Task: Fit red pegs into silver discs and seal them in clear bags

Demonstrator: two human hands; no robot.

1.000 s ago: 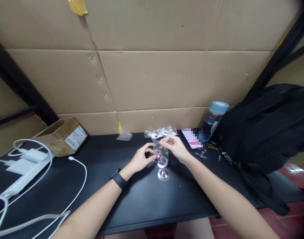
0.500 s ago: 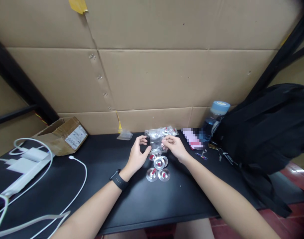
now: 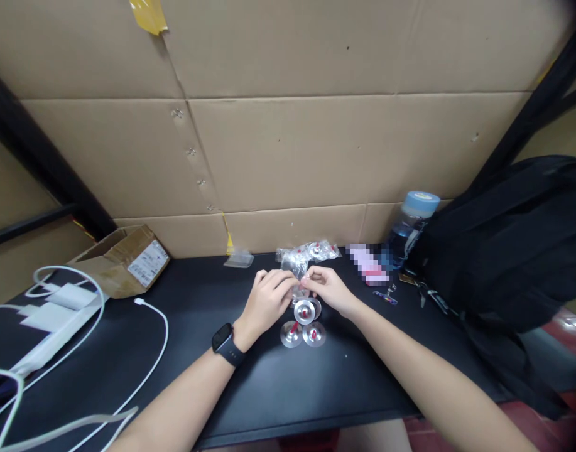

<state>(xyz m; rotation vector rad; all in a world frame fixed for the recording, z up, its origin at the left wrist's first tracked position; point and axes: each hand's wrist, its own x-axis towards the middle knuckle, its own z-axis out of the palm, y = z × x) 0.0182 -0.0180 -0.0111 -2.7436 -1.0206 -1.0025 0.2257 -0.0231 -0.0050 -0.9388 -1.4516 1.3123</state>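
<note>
Both my hands meet over a clear plastic bag [image 3: 291, 262] near the back of the black table. My left hand [image 3: 270, 295], with a dark watch on its wrist, has its fingers closed at the bag's near end. Thumb and finger of my right hand [image 3: 326, 289] pinch the bag right beside them; small details between the fingertips are hidden. Just in front lie several silver finger cymbals with red loops: a front left one [image 3: 291, 334], a front right one [image 3: 314, 334] and an overlapping one [image 3: 304, 311] behind. Another is partly covered by my left hand.
More bagged cymbals [image 3: 318, 251] lie at the back. On the right are a blue-lidded bottle [image 3: 409, 226], a pixelated pink item [image 3: 367, 263], keys [image 3: 422, 295] and a black backpack [image 3: 518, 245]. A cardboard box [image 3: 122, 260] and white cables [image 3: 163, 339] occupy the left.
My left hand has moved right and its spread fingers have closed at the bag, beside my right fingertips. The right hand has shifted slightly down and left. The view has tilted a little.
</note>
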